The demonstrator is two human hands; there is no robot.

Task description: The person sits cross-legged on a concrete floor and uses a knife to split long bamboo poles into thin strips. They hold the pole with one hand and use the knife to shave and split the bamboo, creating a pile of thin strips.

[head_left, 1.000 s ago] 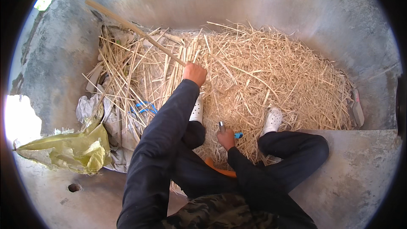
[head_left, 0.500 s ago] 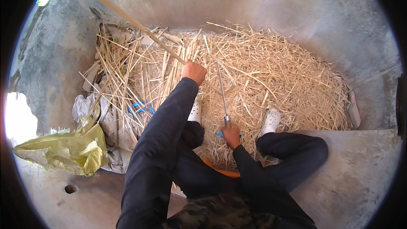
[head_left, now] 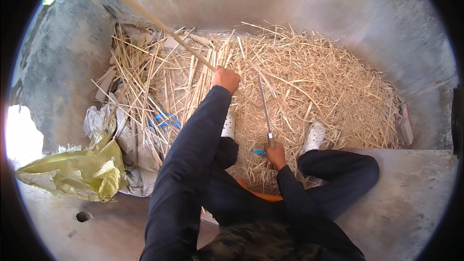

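My left hand [head_left: 225, 79] is stretched forward and grips a long pale stalk [head_left: 159, 26] that slants up to the far left over the straw. My right hand [head_left: 276, 155] is close to my body and holds a long knife [head_left: 265, 111] by its handle, the blade pointing away from me toward the stalk. Both sleeves are dark. A wide heap of dry straw [head_left: 319, 77] lies in front of me. My two white shoes [head_left: 314, 136] rest on the straw.
A crumpled yellow-green bag [head_left: 77, 171] and white sacking [head_left: 104, 125] with a blue cord [head_left: 164, 120] lie at the left. Concrete walls [head_left: 338, 5] curve around the straw. I sit on a concrete ledge [head_left: 411, 198]. An orange object [head_left: 261, 194] shows under my legs.
My right hand has raised the knife so that its blade now points forward over the straw. My left hand has kept hold of the stalk, which has shifted slightly.
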